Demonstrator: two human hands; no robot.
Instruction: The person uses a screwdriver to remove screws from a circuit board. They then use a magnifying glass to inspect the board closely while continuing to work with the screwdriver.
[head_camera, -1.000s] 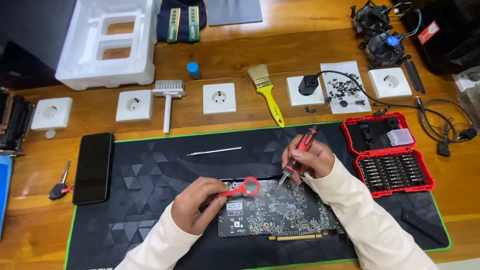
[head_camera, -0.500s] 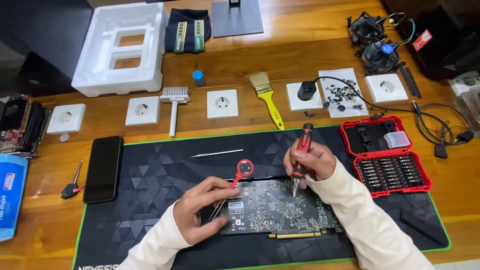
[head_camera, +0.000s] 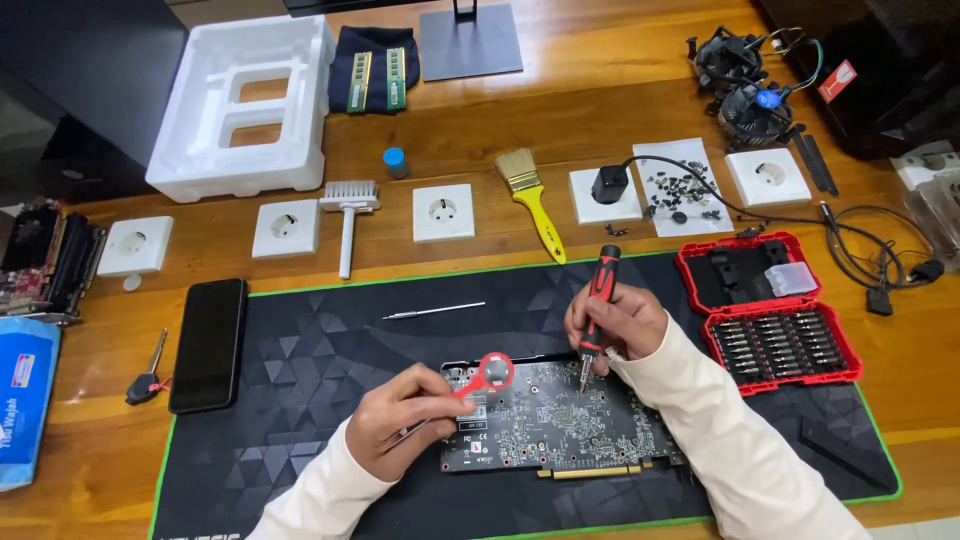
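The card (head_camera: 550, 420) lay face-down on the mat (head_camera: 300, 400), near its front edge. The right hand (head_camera: 615, 320) gripped a screwdriver (head_camera: 597, 310) upright, tip on the card, likely at a screw. The left hand (head_camera: 400, 420), closed around a red-ringed tool (head_camera: 480, 378), steadied the card. Half a second before, the ring sat farther left.

Two arms enter from the lower edge, both in long cream-white sleeves (head_camera: 745, 465) of soft, plain cloth with no print or marking. Cloth creases along the forearms and gathers slightly at each cuff, ending at the wrist. Left hand (head_camera: 400, 420) and right hand (head_camera: 618, 322) are bare: no gloves, rings or watch visible.
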